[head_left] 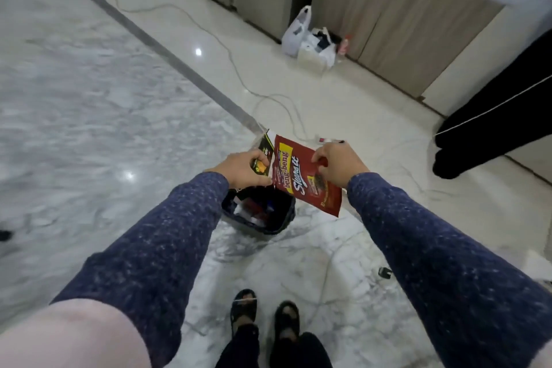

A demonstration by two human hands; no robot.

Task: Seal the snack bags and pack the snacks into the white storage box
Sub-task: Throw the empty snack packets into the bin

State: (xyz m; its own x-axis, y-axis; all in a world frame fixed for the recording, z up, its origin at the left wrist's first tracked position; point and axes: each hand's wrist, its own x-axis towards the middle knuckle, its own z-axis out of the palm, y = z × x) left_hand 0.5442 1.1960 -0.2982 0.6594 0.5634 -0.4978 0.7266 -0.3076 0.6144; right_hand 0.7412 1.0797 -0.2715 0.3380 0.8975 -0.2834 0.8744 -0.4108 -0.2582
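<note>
A red snack bag (pixel 301 176) with yellow and white lettering hangs in the air above the floor. My right hand (pixel 339 166) pinches its right edge. My left hand (pixel 243 169) grips its left edge together with a smaller black and yellow snack packet (pixel 263 155). Directly below the bag stands a small bin lined with a black bag (pixel 265 215), with wrappers and packets inside. No white storage box is in view.
White plastic bags (pixel 310 39) with items lie by the beige cabinets at the back. A white cable (pixel 239 75) runs across the floor to a power strip (pixel 325 139). Another person's dark trouser leg (pixel 490 125) stands at the right. My sandalled feet (pixel 265 320) are below.
</note>
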